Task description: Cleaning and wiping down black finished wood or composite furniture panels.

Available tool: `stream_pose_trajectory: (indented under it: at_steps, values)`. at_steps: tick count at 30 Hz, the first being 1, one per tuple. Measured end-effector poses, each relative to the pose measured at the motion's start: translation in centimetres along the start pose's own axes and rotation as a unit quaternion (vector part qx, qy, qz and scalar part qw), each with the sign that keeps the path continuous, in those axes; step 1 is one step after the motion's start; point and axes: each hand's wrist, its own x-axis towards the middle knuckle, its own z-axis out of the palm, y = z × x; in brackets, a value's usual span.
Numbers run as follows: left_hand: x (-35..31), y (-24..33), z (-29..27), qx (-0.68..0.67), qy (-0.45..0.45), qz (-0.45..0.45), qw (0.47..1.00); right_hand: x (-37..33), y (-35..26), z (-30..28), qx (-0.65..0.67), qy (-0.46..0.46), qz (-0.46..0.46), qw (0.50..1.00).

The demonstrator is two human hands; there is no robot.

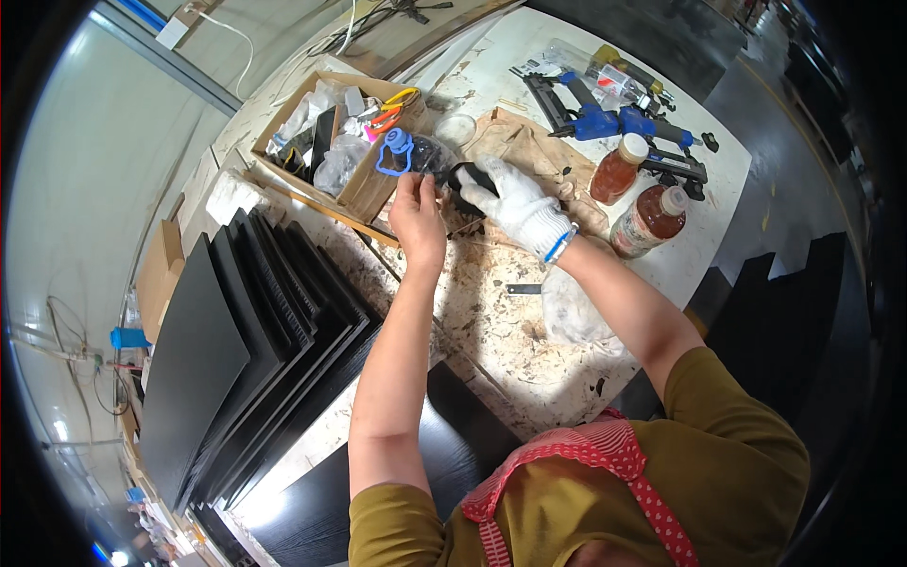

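My left hand (417, 222) is bare, its fingertips pinched together just below a blue cap with a loop handle (395, 151). What they hold, if anything, is too small to make out. A clear plastic bottle (430, 156) appears to lie behind that cap, partly hidden. My right hand (513, 200) wears a white knit glove and a blue wristband, and its fingers curl over a dark black piece (472, 180) whose kind I cannot tell. Both hands are close together above the stained worktable (491, 331), beside a box of odds and ends (364, 194).
Black boards (255, 331) stand stacked at left. Blue nail guns (605, 121) and two bottles of reddish-brown liquid, one nearer (647, 227) and one farther (619, 170), occupy the right. A brown cloth (529, 142), white rag (573, 307) and small black strip (524, 289) lie on the table.
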Motion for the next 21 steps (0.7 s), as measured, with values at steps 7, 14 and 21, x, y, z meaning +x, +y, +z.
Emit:
stream_pose_trajectory:
  at_steps: [7, 14, 21]
  values:
    - [-0.2, 1.1, -0.6, -0.003, -0.033, -0.049, 0.998, 1.3, 2.0, -0.4, 0.219, -0.036, 0.108, 0.969]
    - [-0.7, 2.3, -0.1, 0.074, -0.031, 0.004, 0.997, -0.3, -1.1, -1.0, 0.144, -0.055, 0.087, 0.984]
    - [0.1, -0.3, -0.6, -0.158, -0.002, -0.13, 0.979, -1.0, 0.9, -2.9, 0.635, -0.166, 0.278, 0.701]
